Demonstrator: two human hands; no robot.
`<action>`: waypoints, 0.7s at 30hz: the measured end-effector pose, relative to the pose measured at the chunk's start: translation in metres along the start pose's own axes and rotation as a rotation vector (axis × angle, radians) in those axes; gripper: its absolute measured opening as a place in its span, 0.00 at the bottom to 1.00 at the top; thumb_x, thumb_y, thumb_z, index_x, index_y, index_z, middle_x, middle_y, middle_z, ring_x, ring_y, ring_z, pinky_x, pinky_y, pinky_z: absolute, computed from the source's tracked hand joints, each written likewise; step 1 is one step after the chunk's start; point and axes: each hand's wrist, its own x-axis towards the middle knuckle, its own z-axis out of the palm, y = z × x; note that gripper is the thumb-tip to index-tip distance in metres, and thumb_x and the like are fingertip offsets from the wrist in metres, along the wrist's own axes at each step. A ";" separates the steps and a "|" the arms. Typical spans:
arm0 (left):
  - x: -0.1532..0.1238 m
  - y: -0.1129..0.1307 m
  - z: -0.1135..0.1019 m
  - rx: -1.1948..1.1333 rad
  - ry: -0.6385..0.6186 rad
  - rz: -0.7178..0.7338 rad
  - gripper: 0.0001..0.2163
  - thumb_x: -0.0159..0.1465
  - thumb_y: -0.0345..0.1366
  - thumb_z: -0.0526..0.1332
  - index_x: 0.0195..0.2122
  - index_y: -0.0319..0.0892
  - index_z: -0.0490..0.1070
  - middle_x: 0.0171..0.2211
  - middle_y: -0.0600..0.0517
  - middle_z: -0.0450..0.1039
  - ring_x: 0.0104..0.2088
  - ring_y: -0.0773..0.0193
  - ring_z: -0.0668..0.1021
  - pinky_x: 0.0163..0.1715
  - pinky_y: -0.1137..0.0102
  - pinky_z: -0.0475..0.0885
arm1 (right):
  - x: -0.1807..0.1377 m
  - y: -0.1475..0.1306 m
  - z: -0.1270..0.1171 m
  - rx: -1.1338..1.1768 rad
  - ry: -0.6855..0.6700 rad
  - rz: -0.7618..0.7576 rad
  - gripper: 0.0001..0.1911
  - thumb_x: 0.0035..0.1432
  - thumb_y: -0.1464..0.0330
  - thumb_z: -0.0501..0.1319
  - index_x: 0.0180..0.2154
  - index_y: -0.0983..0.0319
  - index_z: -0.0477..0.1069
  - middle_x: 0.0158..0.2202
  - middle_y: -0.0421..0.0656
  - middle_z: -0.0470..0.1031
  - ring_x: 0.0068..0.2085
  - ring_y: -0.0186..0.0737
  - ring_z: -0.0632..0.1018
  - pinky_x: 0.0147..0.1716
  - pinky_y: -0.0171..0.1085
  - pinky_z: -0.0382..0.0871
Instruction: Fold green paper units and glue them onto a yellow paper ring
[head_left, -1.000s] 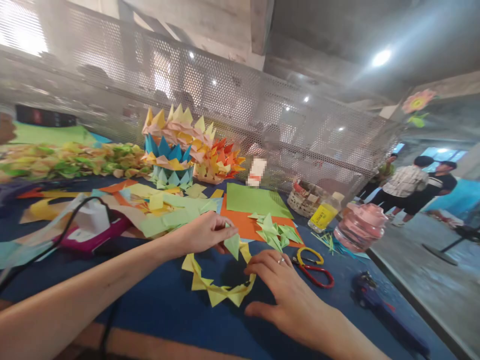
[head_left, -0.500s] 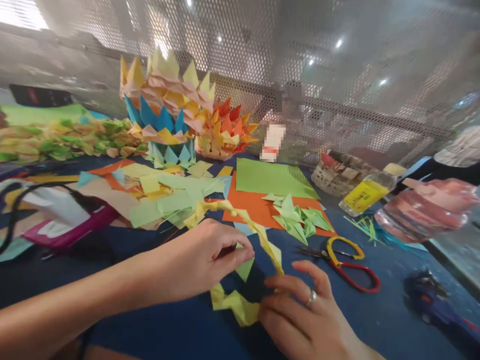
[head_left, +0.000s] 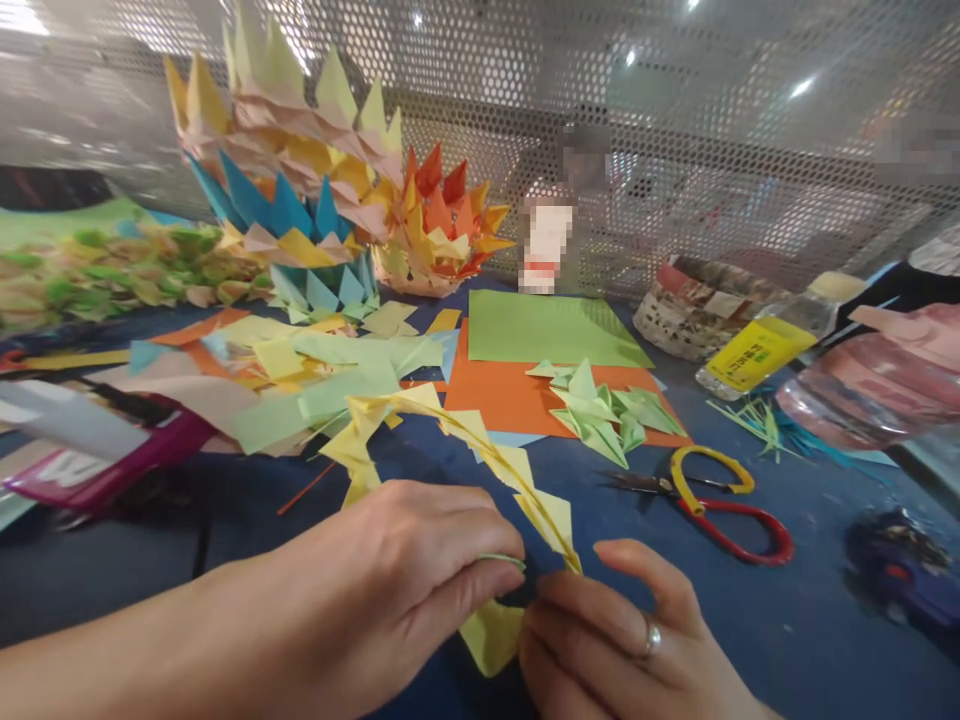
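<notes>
My left hand [head_left: 405, 580] pinches a small green folded paper piece [head_left: 501, 562] between thumb and fingers, right against a yellow ring of folded paper triangles [head_left: 480, 450]. My right hand [head_left: 622, 645], with a ring on one finger, grips the near end of that yellow ring, which is lifted off the blue table [head_left: 750, 620] and arches up and away towards the left. A yellow point [head_left: 491, 635] hangs below between both hands.
A heap of green folded triangles [head_left: 600, 415] lies on orange and green sheets [head_left: 525, 395]. Red and yellow scissors [head_left: 712, 500] lie to the right. Tall folded paper crowns [head_left: 300, 180] stand at the back by a mesh screen. A glue bottle [head_left: 765, 345] and pink jar [head_left: 877, 385] sit far right.
The yellow ring has been lifted from flat on the table into both hands. My hands came closer to me, and the green piece now meets the ring's near end.
</notes>
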 end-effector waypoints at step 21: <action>0.007 -0.001 0.000 -0.112 -0.044 -0.034 0.09 0.72 0.32 0.51 0.34 0.43 0.67 0.31 0.57 0.70 0.31 0.72 0.73 0.33 0.79 0.65 | 0.017 0.003 0.002 0.095 0.143 0.107 0.11 0.66 0.69 0.58 0.29 0.58 0.71 0.27 0.33 0.78 0.37 0.30 0.77 0.58 0.38 0.51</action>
